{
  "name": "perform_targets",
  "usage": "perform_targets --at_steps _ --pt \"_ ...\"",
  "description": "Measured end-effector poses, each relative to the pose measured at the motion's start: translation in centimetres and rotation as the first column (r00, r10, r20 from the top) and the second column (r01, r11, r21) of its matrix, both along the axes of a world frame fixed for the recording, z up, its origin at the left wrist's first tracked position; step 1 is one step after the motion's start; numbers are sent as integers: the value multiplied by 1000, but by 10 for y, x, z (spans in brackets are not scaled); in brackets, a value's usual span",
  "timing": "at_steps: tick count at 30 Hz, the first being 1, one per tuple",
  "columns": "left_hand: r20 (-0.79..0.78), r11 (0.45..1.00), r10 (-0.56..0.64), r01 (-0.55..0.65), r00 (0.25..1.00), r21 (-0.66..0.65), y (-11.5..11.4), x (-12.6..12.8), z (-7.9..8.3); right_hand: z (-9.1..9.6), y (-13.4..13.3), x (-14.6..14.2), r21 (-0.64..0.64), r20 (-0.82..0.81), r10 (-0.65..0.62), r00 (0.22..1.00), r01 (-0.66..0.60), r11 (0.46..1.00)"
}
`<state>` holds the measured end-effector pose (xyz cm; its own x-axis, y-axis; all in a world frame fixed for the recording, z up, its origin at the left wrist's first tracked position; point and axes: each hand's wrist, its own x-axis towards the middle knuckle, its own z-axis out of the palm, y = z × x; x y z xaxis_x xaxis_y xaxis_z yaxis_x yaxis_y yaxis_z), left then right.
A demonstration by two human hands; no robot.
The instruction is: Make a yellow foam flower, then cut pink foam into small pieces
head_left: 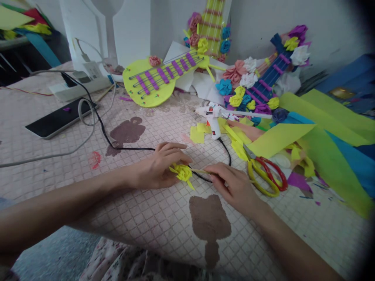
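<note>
grasping a yellow paper rose (183, 172) in the left hand (159, 167), fingers curled; pinching a slim stick (199, 171) in the right hand (236, 185), tip at the rose, over the lattice-patterned tablecloth (143, 218), near the glue gun (215, 127).

Black cable (133, 148) partly out of sight behind the hands (156, 166), top of the rear guitar (211, 33) beyond view

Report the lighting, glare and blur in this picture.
Head view: light dim and soft, no harsh glare; head view: black shading swallows both corners on the right side; head view: the yellow flower at the left hand lacks crisp petal detail.
</note>
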<state>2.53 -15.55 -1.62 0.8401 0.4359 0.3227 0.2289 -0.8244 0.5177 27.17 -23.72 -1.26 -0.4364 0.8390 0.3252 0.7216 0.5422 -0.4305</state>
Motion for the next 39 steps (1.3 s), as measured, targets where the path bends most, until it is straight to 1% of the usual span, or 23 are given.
perform_targets --at_steps 4,10,14,18,24,27,33,39 --pt "11 1000 17 -17 1000 3 0 0 1 -3 0 -1 23 -10 -2 1000 2 1000" --pt "35 998 61 -62 998 21 -1 -1 5 -1 -2 -4 45 -59 -138 989 141 989" --pt "59 996 86 -88 995 32 -2 -1 4 -1 -5 -8 47 -67 -171 983 175 983" --pt "123 983 165 -173 979 57 -3 2 0 -3 -6 -18 62 -31 -171 985 172 983" --pt "149 952 284 -297 947 71 -8 10 -8 -7 -2 -25 54 26 -278 960 277 959" --pt "145 944 305 -320 941 86 -10 13 -10 -9 1 -26 38 38 -285 958 284 958" --pt "163 937 313 -333 936 110 -11 13 -13 -11 2 -28 11 26 -246 969 246 969" --pt "147 937 316 -332 937 108 -13 15 -12 -12 4 -25 36 33 -261 965 260 965"
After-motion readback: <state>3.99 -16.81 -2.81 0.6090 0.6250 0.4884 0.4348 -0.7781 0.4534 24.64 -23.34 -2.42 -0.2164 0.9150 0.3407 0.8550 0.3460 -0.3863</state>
